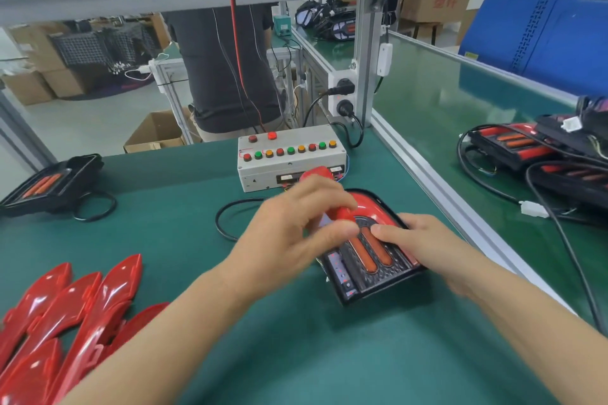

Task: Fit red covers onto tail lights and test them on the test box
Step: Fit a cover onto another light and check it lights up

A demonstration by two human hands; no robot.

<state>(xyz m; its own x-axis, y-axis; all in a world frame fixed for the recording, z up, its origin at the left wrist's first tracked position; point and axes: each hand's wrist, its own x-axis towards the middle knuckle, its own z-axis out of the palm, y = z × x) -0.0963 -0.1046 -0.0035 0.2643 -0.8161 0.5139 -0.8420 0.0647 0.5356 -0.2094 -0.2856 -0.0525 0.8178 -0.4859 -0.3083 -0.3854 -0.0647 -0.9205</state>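
- Left hand (289, 227) pinches the red cover (353, 207), fingers curled over its near end; right hand (424, 245) grips the tail light (371, 260) by its right edge, fingertips on the face.
- Light lies flat on the green mat (296, 339), just in front of the test box (289, 158); cover sits over its far end, seating unclear.
- Cover looks like a thin, glossy, rigid shell: light, slick, probably scratch-prone and snap-fit.
- Best held by the edges, pressing near the rim.
- Spare covers (65, 322) stacked near left.
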